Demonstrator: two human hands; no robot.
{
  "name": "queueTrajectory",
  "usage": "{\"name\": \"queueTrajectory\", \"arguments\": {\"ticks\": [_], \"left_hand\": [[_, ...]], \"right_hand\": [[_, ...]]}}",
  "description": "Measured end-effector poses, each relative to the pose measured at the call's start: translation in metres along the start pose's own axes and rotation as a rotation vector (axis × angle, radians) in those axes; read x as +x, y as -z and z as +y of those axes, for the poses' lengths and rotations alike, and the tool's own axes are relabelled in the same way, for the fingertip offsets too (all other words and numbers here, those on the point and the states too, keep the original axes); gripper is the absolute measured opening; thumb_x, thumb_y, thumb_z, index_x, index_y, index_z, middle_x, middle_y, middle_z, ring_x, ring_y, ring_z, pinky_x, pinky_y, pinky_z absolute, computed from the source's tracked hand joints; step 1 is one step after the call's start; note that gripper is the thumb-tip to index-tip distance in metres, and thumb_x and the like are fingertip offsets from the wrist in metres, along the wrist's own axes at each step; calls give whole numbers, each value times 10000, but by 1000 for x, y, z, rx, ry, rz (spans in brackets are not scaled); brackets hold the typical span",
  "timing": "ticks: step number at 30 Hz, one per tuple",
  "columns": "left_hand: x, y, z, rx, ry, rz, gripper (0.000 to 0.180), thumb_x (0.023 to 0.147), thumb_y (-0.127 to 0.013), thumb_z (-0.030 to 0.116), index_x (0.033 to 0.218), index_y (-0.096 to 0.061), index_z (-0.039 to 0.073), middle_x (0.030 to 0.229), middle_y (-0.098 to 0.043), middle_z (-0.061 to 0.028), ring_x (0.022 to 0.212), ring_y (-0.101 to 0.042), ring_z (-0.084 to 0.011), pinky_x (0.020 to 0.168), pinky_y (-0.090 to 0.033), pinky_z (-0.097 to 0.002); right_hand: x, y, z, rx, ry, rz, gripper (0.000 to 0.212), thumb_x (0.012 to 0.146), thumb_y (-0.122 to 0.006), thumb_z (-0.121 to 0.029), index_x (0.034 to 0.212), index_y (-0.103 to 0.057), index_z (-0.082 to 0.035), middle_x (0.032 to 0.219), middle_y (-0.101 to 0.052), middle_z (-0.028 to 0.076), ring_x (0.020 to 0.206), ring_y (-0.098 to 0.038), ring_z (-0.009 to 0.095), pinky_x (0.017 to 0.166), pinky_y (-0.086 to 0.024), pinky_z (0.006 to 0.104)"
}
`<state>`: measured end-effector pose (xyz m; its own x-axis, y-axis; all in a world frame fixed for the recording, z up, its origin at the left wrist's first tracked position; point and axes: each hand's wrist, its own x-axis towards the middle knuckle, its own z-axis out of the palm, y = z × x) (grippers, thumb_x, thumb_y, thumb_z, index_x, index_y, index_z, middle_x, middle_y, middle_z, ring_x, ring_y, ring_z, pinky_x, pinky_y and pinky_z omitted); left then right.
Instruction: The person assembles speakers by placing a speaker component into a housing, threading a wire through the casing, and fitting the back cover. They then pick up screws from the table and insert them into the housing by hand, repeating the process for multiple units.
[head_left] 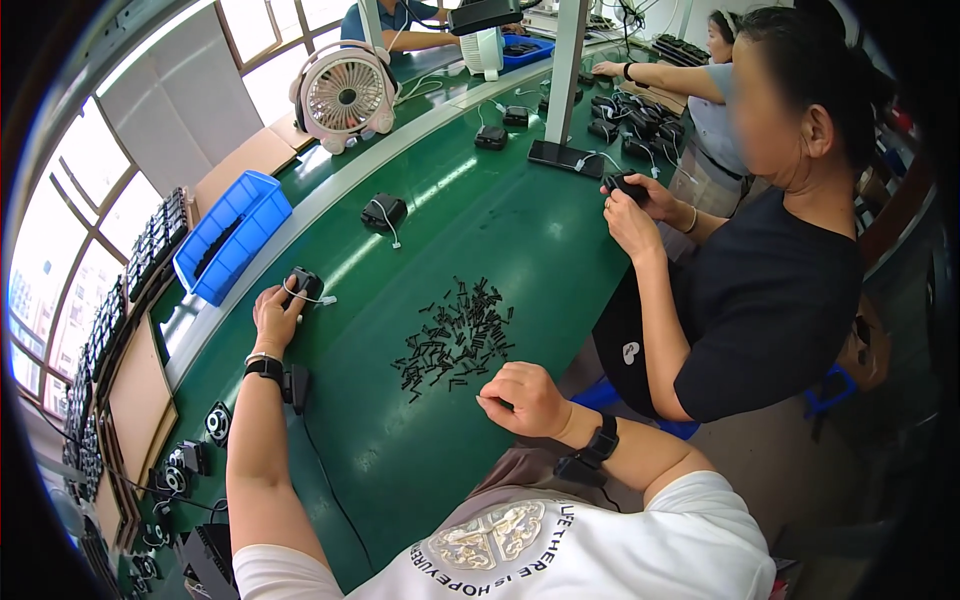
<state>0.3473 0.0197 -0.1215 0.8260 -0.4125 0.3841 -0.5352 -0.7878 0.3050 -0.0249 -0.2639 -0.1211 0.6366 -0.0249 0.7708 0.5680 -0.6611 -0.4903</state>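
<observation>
My left hand (277, 318) reaches far out over the green bench, its fingers closed round a small black boxy device (303, 286). A thin white cable with a white plug hangs off that device onto the bench. My right hand (528, 400) is curled closed near the bench's front edge; a dark bit shows at its fingers, too small to name. Between my hands lies a loose pile of short black strips (455, 338), just beyond my right hand. Another black device (384, 212) with a white cable sits farther up the bench.
A blue bin (232, 238) with dark contents stands at the left, with a fan (345, 95) beyond it. A co-worker (770, 270) at the right holds a black device by a metal post (566, 75) and several more devices (640, 125). Speakers (217, 423) lie left of my forearm.
</observation>
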Motion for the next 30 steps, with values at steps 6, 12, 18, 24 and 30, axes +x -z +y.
{"name": "queueTrajectory", "arguments": {"ticks": [6,12,18,24,30], "left_hand": [[1,-11,2,153,30,144,314,937,-600,401,1182,-716,243,1174,-648,-73,1176,-537,-305,1058,-333,-423],[-2,-7,19,181,19,139,257,925,-602,389,1034,-742,203,1110,-663,-47,1119,-568,-267,1053,-342,-437],[-2,8,42,191,138,87,240,906,-615,356,835,-676,135,937,-694,-73,1000,-628,-261,1035,-356,-471],[7,17,46,295,100,29,268,907,-608,364,807,-648,119,874,-691,-90,969,-636,-283,1029,-361,-478],[22,23,48,381,-41,-52,180,841,-625,283,801,-676,116,887,-690,-81,993,-617,-298,1003,-388,-461]], "right_hand": [[0,0,1,-3,-12,8,130,751,-733,-28,768,-610,-69,669,-593,61,585,-578,245,536,-457,346],[-1,0,0,-4,-20,19,129,751,-733,-30,763,-611,-68,670,-598,61,590,-583,246,540,-462,346],[-1,1,0,-4,-18,45,126,751,-732,-32,757,-612,-70,672,-606,62,593,-588,245,542,-464,346],[1,1,0,-2,-17,46,117,755,-728,-38,755,-615,-69,672,-609,63,594,-588,245,543,-464,345],[0,2,-1,-14,-30,41,110,757,-723,-42,743,-616,-64,668,-604,65,588,-580,244,540,-457,347]]}}
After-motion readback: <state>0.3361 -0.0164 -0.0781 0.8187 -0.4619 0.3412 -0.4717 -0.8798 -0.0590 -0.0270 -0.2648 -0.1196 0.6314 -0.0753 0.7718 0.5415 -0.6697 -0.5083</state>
